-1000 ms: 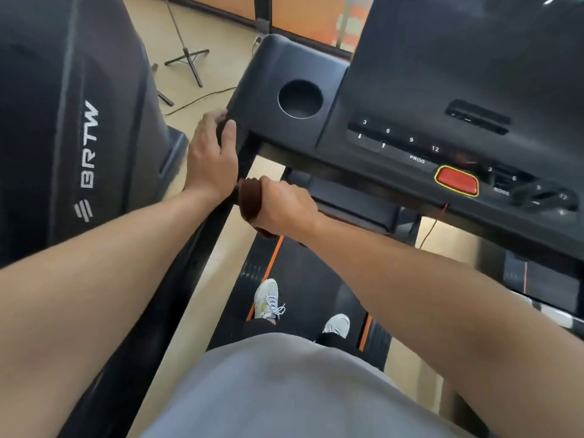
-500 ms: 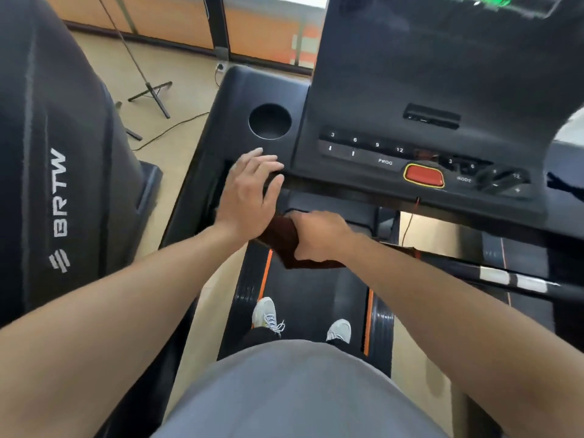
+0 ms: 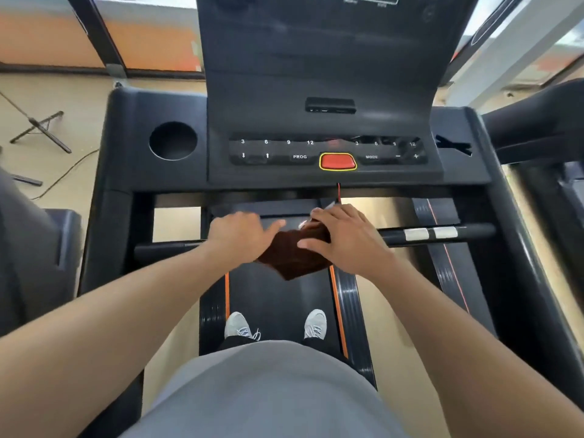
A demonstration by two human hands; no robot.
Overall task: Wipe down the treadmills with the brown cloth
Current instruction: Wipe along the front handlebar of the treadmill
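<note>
- The brown cloth [image 3: 292, 257] is partly hidden: both hands cover its upper edges, and only its folded, hanging lower part shows in front of the belt [image 3: 278, 298].
- The crossbar [image 3: 420, 234] under the cloth is hidden where the hands and cloth lie over it; it shows bare only to the right, with two pale bands, and dimly to the left.
- The left hand [image 3: 240, 237] lies at the cloth's left edge, thumb stretched toward the middle; its fingers curve out of sight, so I cannot tell whether it grasps the cloth or the bar.
- The right hand [image 3: 343, 240] rests on the cloth's right part, fingers spread and fairly straight, thumb laid along the fabric, pressing rather than gripping.
- The cloth looks soft and matte, dark brown, folded to a rough rectangle with one corner drooping.
- The treadmill [image 3: 126, 172] console is smooth black plastic; a round cup well [image 3: 173, 141] sits at its left, and a red oval button [image 3: 337, 161] with a yellow rim sits in the middle of the key row.
- The screen above is cut off by the top edge and blurred.
- The belt is dark with orange side stripes; two pale laced shoes [image 3: 238, 325] stand on it, partly hidden by the grey shirt [image 3: 268, 393].
- Both forearms run off the lower corners.
</note>
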